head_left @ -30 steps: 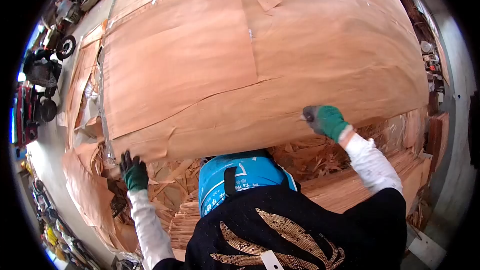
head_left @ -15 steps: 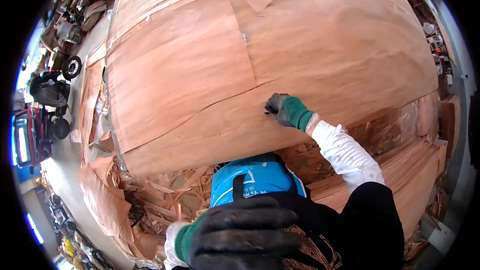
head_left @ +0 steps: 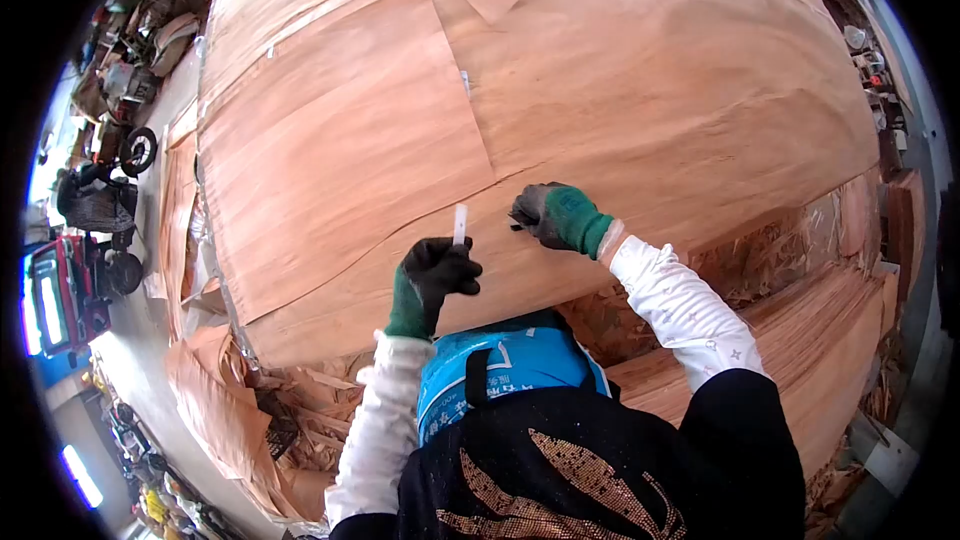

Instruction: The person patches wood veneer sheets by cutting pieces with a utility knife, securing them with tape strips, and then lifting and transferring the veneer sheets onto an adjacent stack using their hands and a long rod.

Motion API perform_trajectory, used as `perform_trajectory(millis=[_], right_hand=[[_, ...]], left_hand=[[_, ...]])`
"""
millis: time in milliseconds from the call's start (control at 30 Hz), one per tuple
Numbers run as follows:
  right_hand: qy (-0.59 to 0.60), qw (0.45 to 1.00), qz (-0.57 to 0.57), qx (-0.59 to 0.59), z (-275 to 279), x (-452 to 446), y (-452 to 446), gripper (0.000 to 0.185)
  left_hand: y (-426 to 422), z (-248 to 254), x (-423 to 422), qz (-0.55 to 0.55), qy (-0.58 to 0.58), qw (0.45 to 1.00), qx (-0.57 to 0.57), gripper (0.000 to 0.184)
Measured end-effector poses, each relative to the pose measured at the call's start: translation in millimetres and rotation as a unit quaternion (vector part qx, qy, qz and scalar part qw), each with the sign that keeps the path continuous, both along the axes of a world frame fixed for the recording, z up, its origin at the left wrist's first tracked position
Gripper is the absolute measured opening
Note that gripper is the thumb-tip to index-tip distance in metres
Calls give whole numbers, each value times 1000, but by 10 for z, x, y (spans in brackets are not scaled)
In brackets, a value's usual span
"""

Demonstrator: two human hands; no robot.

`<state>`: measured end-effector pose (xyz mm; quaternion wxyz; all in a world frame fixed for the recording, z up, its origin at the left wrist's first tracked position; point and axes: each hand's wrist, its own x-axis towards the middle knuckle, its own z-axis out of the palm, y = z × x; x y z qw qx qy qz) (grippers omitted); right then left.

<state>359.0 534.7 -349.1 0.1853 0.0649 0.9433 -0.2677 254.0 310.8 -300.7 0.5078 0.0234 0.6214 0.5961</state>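
Observation:
Large thin sheets of reddish wood veneer (head_left: 640,90) cover the wide surface in front of me, with a smaller veneer piece (head_left: 350,130) lying at the left. A long wavy edge line runs across below that piece. My left hand (head_left: 437,275), in a black and green glove, is closed and pinches a short strip of white tape (head_left: 460,224) that points upward above the veneer. To its right, my right hand (head_left: 555,215), gloved alike, is closed low over the veneer near the wavy line. A small dark tip shows at its fingers; what it holds is hidden.
A blue waist bag (head_left: 510,365) sits at my front, against the near edge. Torn veneer scraps (head_left: 310,405) lie below at left, and a stack of veneer (head_left: 770,340) at right. Beyond the left side stand a motorbike (head_left: 105,195) and a red vehicle (head_left: 65,295).
My left hand has moved from close under the camera out over the veneer, now with the white tape strip pinched in it. My right hand stays near the same spot, still closed.

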Motion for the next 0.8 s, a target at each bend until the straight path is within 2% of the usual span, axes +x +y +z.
perform_trajectory(millis=[67, 167, 267, 367, 467, 567, 667, 733, 800], right_hand=[[32, 999, -19, -9, -29, 27, 8, 18], [14, 999, -30, 13, 95, -19, -11, 18], [-74, 996, -2, 40, -30, -130, 30, 18], [33, 998, -39, 30, -42, -22, 8, 18], [59, 996, -69, -24, -140, 16, 12, 16], [109, 983, -123, -85, -181, 81, -5, 25], [130, 974, -145, -112, 17, 29, -63, 34], [78, 987, -131, -54, 23, -52, -79, 38], [33, 993, -116, -8, 56, -141, -114, 40]], left_hand=[[165, -240, -58, 18, -27, 999, -29, 25], [448, -367, -86, 5, -53, 998, -26, 23], [654, -473, -59, 49, -59, 997, -19, 23], [670, -671, -53, 76, -82, 993, -40, 24], [619, -722, -2, 93, -95, 991, -25, 25], [616, -754, 7, 84, -82, 993, -21, 26], [636, -758, 3, 82, -82, 993, -29, 26], [646, -734, 25, 98, -88, 991, -36, 27], [612, -768, 61, 117, -77, 990, 4, 25]])
